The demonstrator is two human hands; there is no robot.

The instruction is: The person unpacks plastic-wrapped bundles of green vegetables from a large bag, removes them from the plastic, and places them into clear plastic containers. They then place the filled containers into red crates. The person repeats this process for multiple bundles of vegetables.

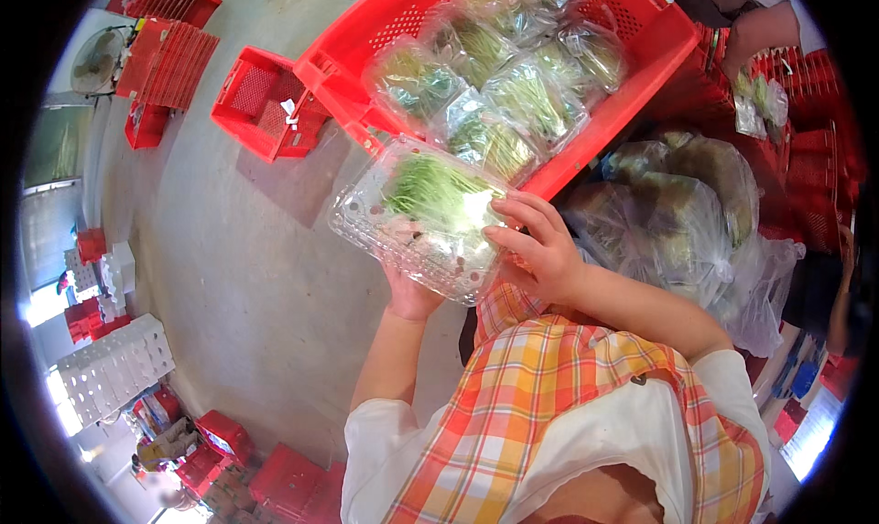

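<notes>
Between my two hands is a clear plastic clamshell box [419, 228] with green sprouts [429, 184] inside. My left hand [414, 292] supports it from underneath, its fingers partly hidden by the box. My right hand [542, 249] grips the right side, fingertips on the lid. The box is tilted, held just in front of a large red plastic crate [604, 125]. Inside that crate lie several clear packs of greens [529, 98], stacked on one another. Glare hides part of the lid.
A smaller red crate [264, 105] stands on the concrete floor [240, 263] to the left. At right are bulging clear plastic bags [680, 208] of produce. Stacked red crates [168, 64] and a fan [97, 60] are at far left. Another person's arm [762, 33] shows at upper right.
</notes>
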